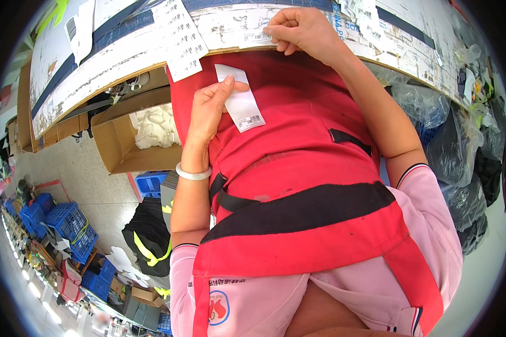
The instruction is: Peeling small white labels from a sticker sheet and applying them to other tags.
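Observation:
My left hand (211, 109) holds a white printed label strip (240, 98) over my red apron, thumb on top and the other fingers hidden beneath. The strip has a small printed block at its lower end. Over the worn table's front edge, my right hand (306, 35) is closed in a pinch. Its fingertips meet the end of a small white label (255, 39) that lies along the edge. To the left of that, a long sheet of printed labels (177, 39) hangs partly over the table edge.
The worn white table (118, 62) spans the top, with dark tape across it. Below its left part stands a cardboard box (115, 149) with crumpled off-white pieces. Plastic bags (455, 146) hang at the right. Blue crates (73, 227) and a black bundle (146, 236) are at the left.

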